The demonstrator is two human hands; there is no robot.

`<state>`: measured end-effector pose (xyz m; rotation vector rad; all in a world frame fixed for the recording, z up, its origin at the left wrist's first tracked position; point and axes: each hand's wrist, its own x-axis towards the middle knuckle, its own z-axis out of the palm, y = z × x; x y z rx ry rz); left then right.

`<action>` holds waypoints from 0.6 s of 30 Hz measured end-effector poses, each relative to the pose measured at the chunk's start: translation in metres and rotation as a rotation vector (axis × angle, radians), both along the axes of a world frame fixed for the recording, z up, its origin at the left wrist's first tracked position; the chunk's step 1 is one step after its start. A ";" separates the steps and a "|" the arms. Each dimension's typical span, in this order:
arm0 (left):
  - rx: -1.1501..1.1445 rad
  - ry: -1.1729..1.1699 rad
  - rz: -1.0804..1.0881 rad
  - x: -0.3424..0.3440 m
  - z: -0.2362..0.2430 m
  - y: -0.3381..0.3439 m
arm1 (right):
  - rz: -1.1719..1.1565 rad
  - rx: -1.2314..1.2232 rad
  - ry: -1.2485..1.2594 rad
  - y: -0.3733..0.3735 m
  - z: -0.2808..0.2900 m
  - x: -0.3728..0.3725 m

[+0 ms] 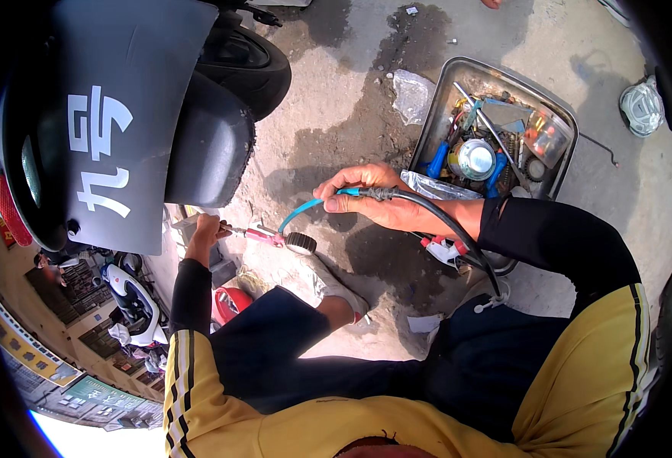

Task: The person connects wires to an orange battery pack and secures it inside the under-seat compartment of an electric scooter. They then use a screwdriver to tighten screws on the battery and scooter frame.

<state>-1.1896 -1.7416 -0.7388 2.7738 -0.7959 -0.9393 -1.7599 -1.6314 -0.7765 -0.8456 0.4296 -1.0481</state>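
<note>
Left hand, centre-left, clenched on the pink gauge by the tyre. Right hand, centre, grasps the hose. Risk: a taut hose could pull the gauge off.

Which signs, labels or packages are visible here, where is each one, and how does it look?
Mudguard marking: large white characters on the dark scooter panel, upper left.
Clear plastic bag: crumpled on the ground, left of the tool tray.
Small clear box: inside the tray, right side, with orange bits.
Street signboards: lower left rim, yellow and green strips, too small to tell more.
</note>
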 end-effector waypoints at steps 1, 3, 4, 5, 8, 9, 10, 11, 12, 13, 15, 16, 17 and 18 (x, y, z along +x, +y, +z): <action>0.021 -0.009 0.014 0.011 0.002 0.006 | 0.027 -0.039 0.002 -0.001 0.001 0.003; 0.014 -0.032 -0.037 0.002 -0.010 0.004 | 0.083 -0.195 0.094 -0.001 -0.001 -0.002; 0.010 -0.048 -0.062 -0.002 -0.014 0.004 | 0.124 -0.325 0.170 -0.005 -0.002 -0.004; -0.065 -0.074 -0.023 0.013 0.000 0.018 | 0.181 -0.477 0.215 -0.009 0.002 0.004; 0.463 -0.419 -0.484 -0.077 -0.024 0.006 | 0.247 -0.526 0.389 -0.002 -0.032 0.003; 0.650 -0.587 -0.767 -0.117 -0.013 0.011 | 0.277 -0.453 0.441 -0.001 -0.030 0.000; 0.578 -0.871 -1.085 -0.123 0.018 0.025 | 0.243 -0.486 0.426 -0.008 -0.018 0.003; 0.589 -0.835 -1.102 -0.144 0.022 0.018 | 0.188 -0.436 0.395 -0.010 -0.017 0.005; 0.375 -0.618 -1.182 -0.178 0.026 0.017 | 0.207 -0.374 0.431 -0.016 -0.017 0.001; -0.012 -0.202 -1.242 -0.193 0.031 0.021 | 0.233 -0.326 0.454 -0.024 -0.014 0.003; -0.239 0.142 -1.372 -0.299 0.045 0.033 | 0.302 -0.171 0.451 -0.030 -0.021 -0.004; -0.252 0.186 -1.519 -0.332 0.053 0.038 | 0.358 -0.036 0.466 -0.030 -0.011 -0.010; -0.291 0.230 -1.629 -0.362 0.067 0.050 | 0.429 0.082 0.462 -0.032 0.003 -0.010; -0.310 0.269 -1.803 -0.394 0.072 0.059 | 0.438 0.021 0.490 -0.031 -0.001 -0.012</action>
